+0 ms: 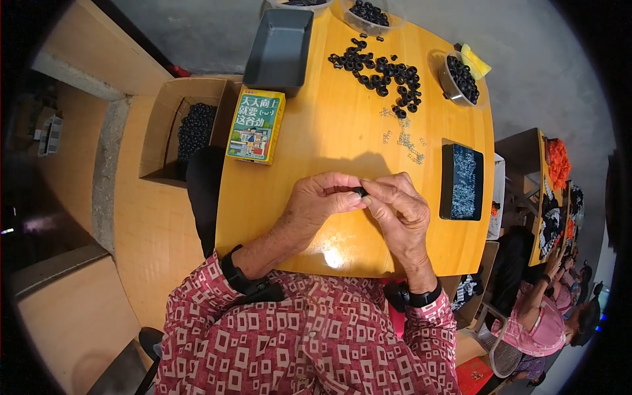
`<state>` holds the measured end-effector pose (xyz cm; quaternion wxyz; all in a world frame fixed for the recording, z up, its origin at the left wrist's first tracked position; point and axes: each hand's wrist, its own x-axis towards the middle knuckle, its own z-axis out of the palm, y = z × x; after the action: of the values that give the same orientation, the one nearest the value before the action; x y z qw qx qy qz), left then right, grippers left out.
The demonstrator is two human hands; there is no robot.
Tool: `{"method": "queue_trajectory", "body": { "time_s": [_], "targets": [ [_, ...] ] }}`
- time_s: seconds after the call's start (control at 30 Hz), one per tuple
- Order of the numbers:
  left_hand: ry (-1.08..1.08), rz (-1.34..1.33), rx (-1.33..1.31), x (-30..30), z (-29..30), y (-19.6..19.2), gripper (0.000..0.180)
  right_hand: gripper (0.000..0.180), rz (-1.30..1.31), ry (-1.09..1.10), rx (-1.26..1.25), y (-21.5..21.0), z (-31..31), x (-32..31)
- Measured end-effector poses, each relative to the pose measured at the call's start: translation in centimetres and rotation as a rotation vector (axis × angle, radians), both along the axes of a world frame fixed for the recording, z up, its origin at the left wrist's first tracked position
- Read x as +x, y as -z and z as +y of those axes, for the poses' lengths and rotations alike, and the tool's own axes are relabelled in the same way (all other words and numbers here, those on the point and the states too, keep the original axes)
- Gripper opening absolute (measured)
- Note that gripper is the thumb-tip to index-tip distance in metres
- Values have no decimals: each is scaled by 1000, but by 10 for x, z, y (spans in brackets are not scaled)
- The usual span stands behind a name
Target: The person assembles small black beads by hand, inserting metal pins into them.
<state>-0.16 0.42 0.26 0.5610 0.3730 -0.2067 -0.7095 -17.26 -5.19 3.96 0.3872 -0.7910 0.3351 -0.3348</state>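
Over the front of the yellow wooden table (316,253), both hands meet at a small black plastic piece (359,191). My left hand (319,201) pinches it between thumb and forefinger. From the other side, the thumb and fingers of my right hand (400,205) close on the same piece; the fingertips cover most of it. Beyond my hands lie several loose, small metal springs (409,141). Farther back is a scattered heap of round black plastic pieces (383,72). A dark shallow tray (447,197) full of small silvery springs stands right of my right hand.
A clear bowl (440,82) of black pieces and another bowl (345,16) line the far side. At the left stand an empty grey tray (280,46) and a green-yellow box (255,128). A cardboard carton (158,131) holds black pieces. Another person (536,319) sits at right.
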Motion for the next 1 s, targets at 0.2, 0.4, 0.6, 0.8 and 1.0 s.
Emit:
{"method": "queue_trajectory", "body": {
  "time_s": [0.2,0.4,0.6,0.8,1.0],
  "targets": [
    [19,-81,9,1,1,4,27,31,-127,111,56,16,15,7],
    [30,-58,43,0,1,-2,28,30,-158,240,73,18,29,11],
    [58,-135,7,-2,0,-2,26,40,-187,212,160,13,32,8],
    [69,-182,18,-1,-4,-4,22,41,-45,222,-9,12,28,6],
    [166,-96,3,6,-10,2,22,38,55,230,-67,4,28,6]
  ]
}}
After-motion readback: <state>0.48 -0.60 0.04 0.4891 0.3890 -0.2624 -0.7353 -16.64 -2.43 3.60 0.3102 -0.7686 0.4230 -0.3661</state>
